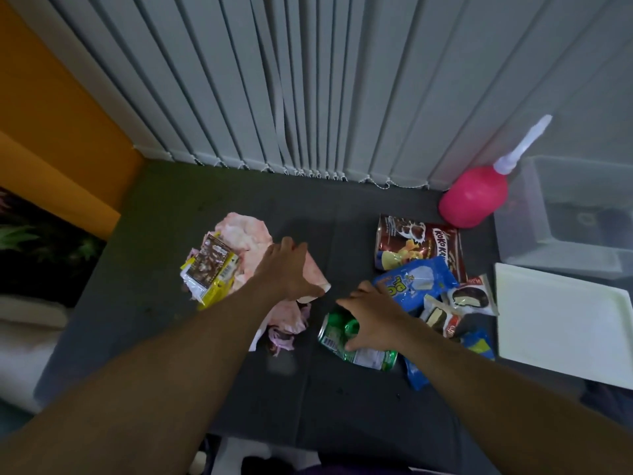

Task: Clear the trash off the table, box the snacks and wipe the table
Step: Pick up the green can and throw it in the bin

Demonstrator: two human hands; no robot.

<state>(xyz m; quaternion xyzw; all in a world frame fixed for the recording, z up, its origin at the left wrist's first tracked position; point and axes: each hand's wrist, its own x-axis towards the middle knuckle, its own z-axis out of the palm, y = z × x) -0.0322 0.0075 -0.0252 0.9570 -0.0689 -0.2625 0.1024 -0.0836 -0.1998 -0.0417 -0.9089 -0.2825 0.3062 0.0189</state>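
Note:
On the dark grey table lies a heap of trash: crumpled pink paper and a torn yellow-brown wrapper. My left hand rests on the pink paper with fingers spread, palm down. More crumpled pink scraps lie under my left wrist. My right hand covers a green packet, fingers curled around its top. Snacks sit to the right: a brown Koko Krunch bag, a blue bag and chocolate-pie packs.
A clear plastic box stands at the back right, its white lid lying flat in front of it. A pink spray bottle stands by the vertical blinds. An orange wall is at left.

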